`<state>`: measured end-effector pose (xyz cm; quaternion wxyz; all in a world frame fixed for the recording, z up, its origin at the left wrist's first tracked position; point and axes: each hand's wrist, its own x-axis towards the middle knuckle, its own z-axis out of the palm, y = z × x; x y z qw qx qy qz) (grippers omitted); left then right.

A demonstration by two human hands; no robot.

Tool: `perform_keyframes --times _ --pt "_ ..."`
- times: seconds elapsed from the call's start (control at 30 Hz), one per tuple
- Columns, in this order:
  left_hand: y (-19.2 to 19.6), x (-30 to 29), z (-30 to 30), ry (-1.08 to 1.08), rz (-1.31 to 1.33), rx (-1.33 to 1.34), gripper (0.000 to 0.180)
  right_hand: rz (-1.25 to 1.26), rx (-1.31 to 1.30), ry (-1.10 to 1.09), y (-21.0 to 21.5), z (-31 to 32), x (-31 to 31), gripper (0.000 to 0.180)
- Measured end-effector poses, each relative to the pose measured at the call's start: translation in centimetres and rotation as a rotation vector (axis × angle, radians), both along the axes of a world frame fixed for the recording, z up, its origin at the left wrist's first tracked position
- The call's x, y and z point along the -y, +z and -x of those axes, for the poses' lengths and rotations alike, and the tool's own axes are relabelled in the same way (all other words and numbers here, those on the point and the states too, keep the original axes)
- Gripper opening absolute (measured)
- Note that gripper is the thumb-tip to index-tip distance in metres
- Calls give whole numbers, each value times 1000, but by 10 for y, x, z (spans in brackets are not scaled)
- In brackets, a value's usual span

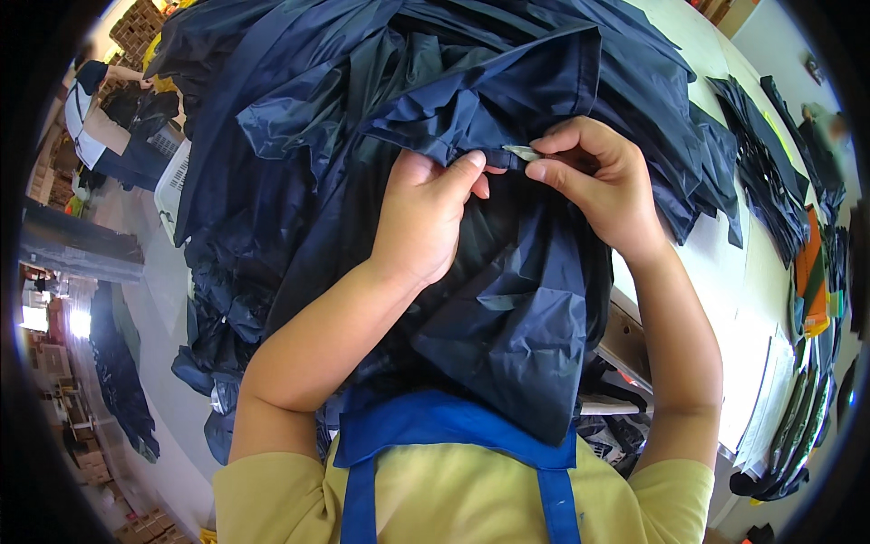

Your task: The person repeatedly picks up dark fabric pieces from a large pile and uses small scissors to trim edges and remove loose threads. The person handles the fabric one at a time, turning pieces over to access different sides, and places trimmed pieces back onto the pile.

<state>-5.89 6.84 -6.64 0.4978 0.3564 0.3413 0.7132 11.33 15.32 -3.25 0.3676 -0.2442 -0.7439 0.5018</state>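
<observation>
A large heap of dark navy, slightly shiny fabric (299, 181) spreads in front of me and hangs down toward my lap. My left hand (421, 213) is closed on a folded edge of it, thumb on top and fingertips showing beneath. Close by on the right, my right hand (598, 172) pinches a small pointed metal blade (520, 152) between thumb and fingers. Its tip meets the fabric edge just beside my left fingertips. Most of the blade's body is hidden in my right hand.
A white table (766, 299) runs along the right, bearing folded dark pieces (766, 154), an orange item (813, 272) and papers (761, 408). At the far left, a person (104, 127) stands beside a white crate (172, 190). Stacked cartons (136, 32) stand behind.
</observation>
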Motion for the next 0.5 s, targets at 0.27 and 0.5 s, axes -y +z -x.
perform_keyframes --times 0.27,0.5 --pt "0 -1 0 -6 29 43 16 18 -103 -62 -1 -31 -5 27" --pt "39 13 24 -73 369 -905 21 -260 -106 -654 -3 -54 -9 45"
